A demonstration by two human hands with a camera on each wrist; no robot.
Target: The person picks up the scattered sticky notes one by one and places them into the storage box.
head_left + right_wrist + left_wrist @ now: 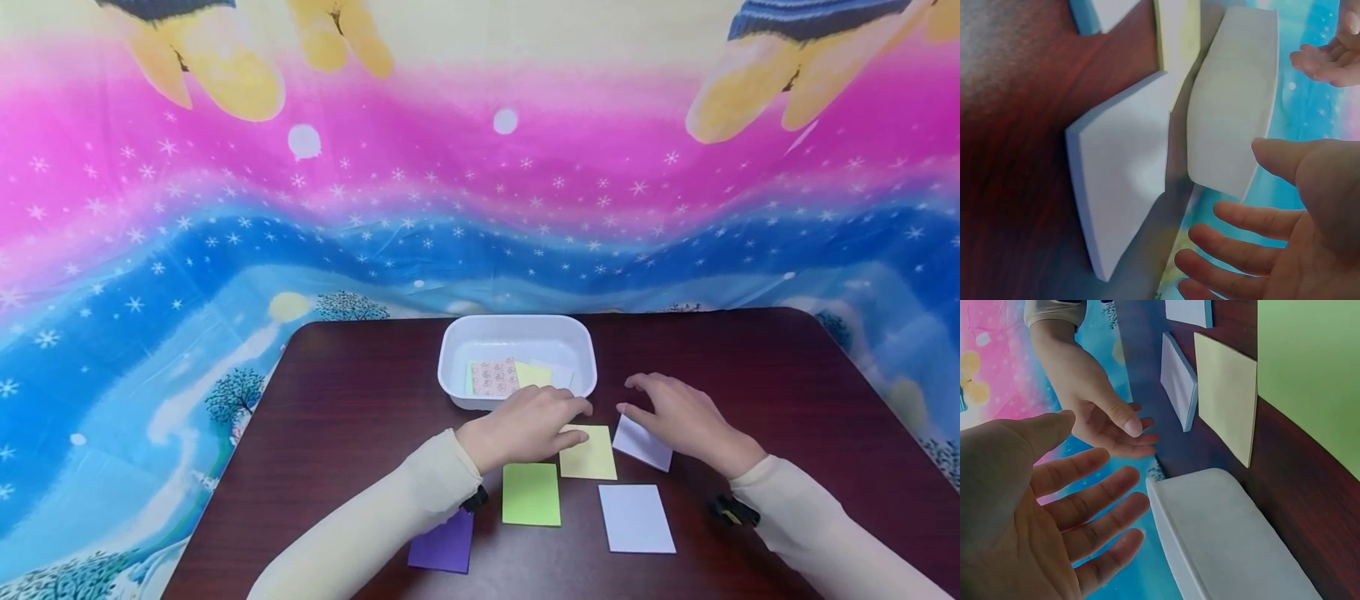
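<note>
- Nearest the viewer, a purple pad (441,543) lies partly behind the left sleeve (360,525); a white pad (637,518) lies to the right on the dark wooden surface (337,400).
- A little farther, a bright green pad (532,494) lies just below the left wrist.
- Next comes a pale yellow pad (590,454), flat between the hands; the left hand is nearer, its thumb crossing the pad's far left corner in the head view.
- Right of it, a lavender pad (642,443) sits askew, its far edge under the right hand. The pads are nearly square, with no strong long axis.
- The left hand (525,425) and right hand (690,421) hover with fingers loosely spread, palms facing inward, holding nothing.
- Beyond, a white tray (517,330) lies lengthwise left to right, nearer the left hand, which overlaps its near rim in the head view.
- Inside lie a patterned square (495,377) and other pale squares.
- Farthest, a snowflake-printed cloth (480,183) hangs.
</note>
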